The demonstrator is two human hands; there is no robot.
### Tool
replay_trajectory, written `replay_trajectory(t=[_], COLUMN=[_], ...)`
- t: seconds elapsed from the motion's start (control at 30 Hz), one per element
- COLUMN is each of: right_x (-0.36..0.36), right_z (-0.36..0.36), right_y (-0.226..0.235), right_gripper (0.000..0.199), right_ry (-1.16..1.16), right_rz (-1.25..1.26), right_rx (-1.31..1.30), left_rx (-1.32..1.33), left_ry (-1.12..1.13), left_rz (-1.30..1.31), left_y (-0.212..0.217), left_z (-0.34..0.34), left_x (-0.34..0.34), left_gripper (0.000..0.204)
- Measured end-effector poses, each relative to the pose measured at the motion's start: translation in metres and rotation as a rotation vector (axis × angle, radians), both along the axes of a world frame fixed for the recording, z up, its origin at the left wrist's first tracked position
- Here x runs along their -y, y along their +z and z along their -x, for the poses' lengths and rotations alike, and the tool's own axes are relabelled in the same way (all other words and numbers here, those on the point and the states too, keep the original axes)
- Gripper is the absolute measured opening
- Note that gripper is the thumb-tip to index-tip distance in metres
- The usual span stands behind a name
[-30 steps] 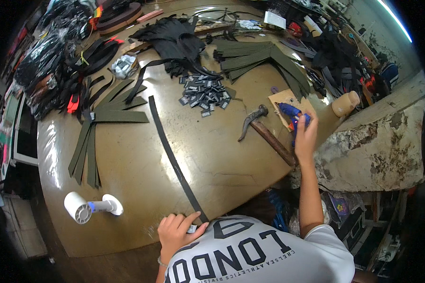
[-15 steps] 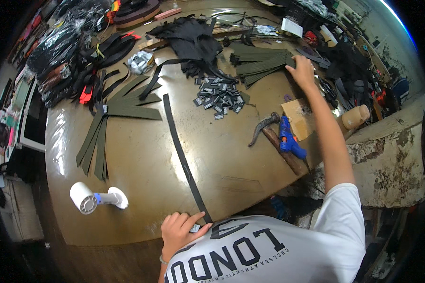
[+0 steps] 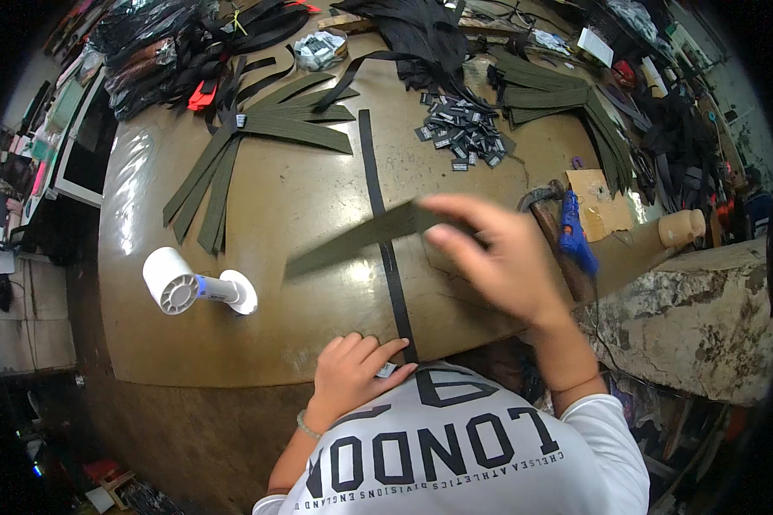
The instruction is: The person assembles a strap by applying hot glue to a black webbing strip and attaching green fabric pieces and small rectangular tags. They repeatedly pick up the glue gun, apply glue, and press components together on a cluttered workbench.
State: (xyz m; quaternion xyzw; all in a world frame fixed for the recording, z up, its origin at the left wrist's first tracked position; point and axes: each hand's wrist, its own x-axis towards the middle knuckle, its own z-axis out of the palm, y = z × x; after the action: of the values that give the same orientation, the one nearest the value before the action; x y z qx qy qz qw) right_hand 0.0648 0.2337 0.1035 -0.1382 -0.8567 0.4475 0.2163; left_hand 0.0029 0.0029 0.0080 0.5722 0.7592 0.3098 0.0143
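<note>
My right hand (image 3: 505, 257), smeared by motion, is closed on one end of an olive-green webbing strap (image 3: 348, 245). The strap stretches leftward over the table, crossing above a long black strip (image 3: 372, 163). At the table's front edge, my left hand (image 3: 352, 369) rests beside the strip's near end. Its thumb and index finger close round a small dark-and-white label (image 3: 386, 370). A pile of similar labels (image 3: 464, 130) lies farther back. More olive straps (image 3: 545, 96) are bundled at the back right, some hanging toward the right edge; another fanned bunch (image 3: 223, 184) lies at the left.
A white handheld fan (image 3: 199, 286) stands at the left front. To the right are a blue glue gun (image 3: 575, 236), a hammer (image 3: 554, 223) and a piece of cardboard (image 3: 597, 206). Black webbing (image 3: 416, 39) and plastic-wrapped bundles (image 3: 159, 64) crowd the back.
My right hand has come back from the olive bundle toward me, bringing one strap with it. The left hand stays by the strip's end. The view has shifted.
</note>
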Motion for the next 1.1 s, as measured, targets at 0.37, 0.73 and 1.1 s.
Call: replay_trajectory(t=[0.37,0.73,1.1], right_x=[0.027,0.031,0.044], right_z=[0.000,0.001,0.001], right_y=[-0.099,-0.100,-0.102], right_gripper=[0.028,0.032,0.042], right_ry=[-0.019,-0.027,-0.029], right_rz=[-0.294,-0.388,-0.772], right_rx=[0.086,0.089,0.180], left_rx=[0.020,0.016,0.129], left_ry=[-0.018,-0.019,0.125], left_rz=[0.040,0.063,-0.004], left_y=[0.000,0.004,0.023], left_z=[0.002,0.003,0.032], left_x=[0.002,0.000,-0.029], left_gripper=[0.032,0.032,0.010])
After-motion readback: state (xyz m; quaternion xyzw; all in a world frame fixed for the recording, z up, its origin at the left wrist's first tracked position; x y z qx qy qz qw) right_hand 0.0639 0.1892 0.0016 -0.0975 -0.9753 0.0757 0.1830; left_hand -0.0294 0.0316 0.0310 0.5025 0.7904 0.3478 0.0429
